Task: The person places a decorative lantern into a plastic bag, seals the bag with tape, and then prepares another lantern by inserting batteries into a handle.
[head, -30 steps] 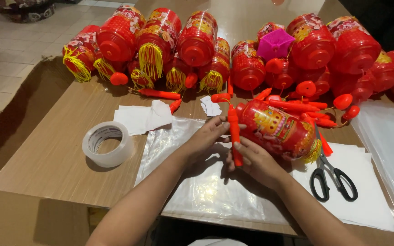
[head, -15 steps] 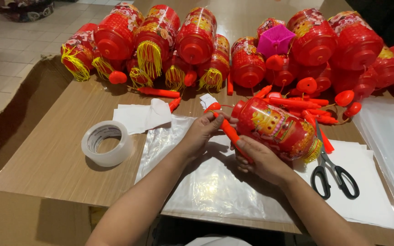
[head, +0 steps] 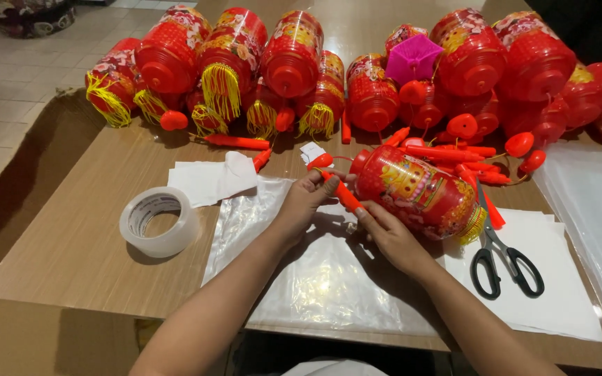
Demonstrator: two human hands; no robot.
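Note:
A red patterned lantern [head: 419, 191] with a yellow fringe lies on its side on the wooden table [head: 71, 244], over clear plastic bags [head: 315, 278]. My left hand [head: 308, 198] pinches the upper end of an orange-red stick handle [head: 343, 195] by the lantern's left cap. My right hand [head: 391, 237] rests under the lantern and grips the stick's lower end. A thin string runs from the stick to the lantern's cap.
Many red lanterns [head: 294, 56] with yellow tassels crowd the table's far side, with a pink one [head: 412, 59] among them. A tape roll [head: 159, 221] sits left, white paper sheets [head: 210, 179] behind it, black scissors [head: 503, 261] right, more plastic [head: 593, 209] far right.
The stick has swung from upright to slanted, its top moving left. Both hands shifted up along it, and the lantern rolled slightly toward them.

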